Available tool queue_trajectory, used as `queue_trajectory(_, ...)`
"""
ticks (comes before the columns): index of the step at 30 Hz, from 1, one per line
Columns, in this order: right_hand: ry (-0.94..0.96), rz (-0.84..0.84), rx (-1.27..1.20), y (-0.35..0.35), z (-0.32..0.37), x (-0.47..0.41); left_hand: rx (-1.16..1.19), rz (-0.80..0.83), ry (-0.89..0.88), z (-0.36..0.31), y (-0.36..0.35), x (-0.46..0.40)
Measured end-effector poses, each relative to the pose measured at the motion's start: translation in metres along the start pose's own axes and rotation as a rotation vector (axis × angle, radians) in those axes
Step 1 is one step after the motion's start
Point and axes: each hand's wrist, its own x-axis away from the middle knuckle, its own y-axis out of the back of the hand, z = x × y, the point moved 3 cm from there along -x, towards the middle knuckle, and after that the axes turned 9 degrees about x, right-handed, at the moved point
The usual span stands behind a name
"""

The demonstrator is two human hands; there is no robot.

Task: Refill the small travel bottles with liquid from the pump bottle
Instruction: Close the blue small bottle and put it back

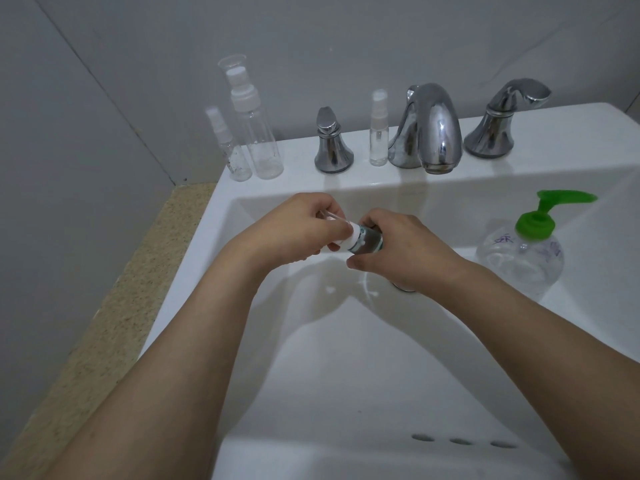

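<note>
The small bottle point(367, 241) lies nearly sideways over the middle of the sink point(221, 233), held between both hands. The right hand point(398, 252) wraps its body, fingers curled round it; the left hand point(294, 230) pinches the white cap point(348, 239) at the bottle's 9 o'clock end, w/ a thin clear tube point(91, 216)... Correction on that point: the tube point(90, 216) is misplaced; it shows at the left fingers, tube point(331, 216).

The step seems to be unscrewing or pulling out the spray cap. To do it well, the person should tip the bottle upright first, so nothing spills, keep the right grip firm but not squeezing, and turn only the cap; the tube must come out straight, over the sink.

The bottle has a green band, maybe a label; no word can be read.

At 3 o'clock stands the pump bottle point(521, 261), green pump, on the sink's right slope. It has purple marks, approx. like handwriting, not readable.

At 12 o'clock on the ledge: the tap point(429, 129), two handles, and a spray bottle point(378, 133) just beside the tap. At 10 o'clock stand two more clear bottles, a tall one point(258, 129) and a thin one point(230, 147), touching or almost. No brand is seen.
</note>
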Motion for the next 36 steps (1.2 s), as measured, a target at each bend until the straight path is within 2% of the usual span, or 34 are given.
queue_trajectory(12, 0.007, -0.001, -0.052, 0.0002, -0.0035, -0.002, 0.043, 0.009, -0.002, 0.0036, 0.002, -0.0016)
queue_trajectory(17, 0.019, -0.04, -0.083, 0.0032, -0.0039, -0.0027, 0.02, 0.003, -0.081, 0.0036, 0.0029, -0.0027)
queue_trajectory(24, -0.006, 0.007, -0.127, 0.0027, -0.0064, -0.005, -0.036, 0.013, -0.124, 0.0021, 0.0043, -0.0015)
queue_trajectory(30, -0.038, -0.087, -0.249, 0.005, -0.0019, -0.0054, 0.195, -0.049, -0.114, 0.0003, 0.0059, -0.0009)
queue_trajectory(36, 0.007, -0.156, -0.324, 0.0067, 0.0022, -0.006, 0.269, -0.136, -0.179, -0.0045, 0.0099, -0.0007)
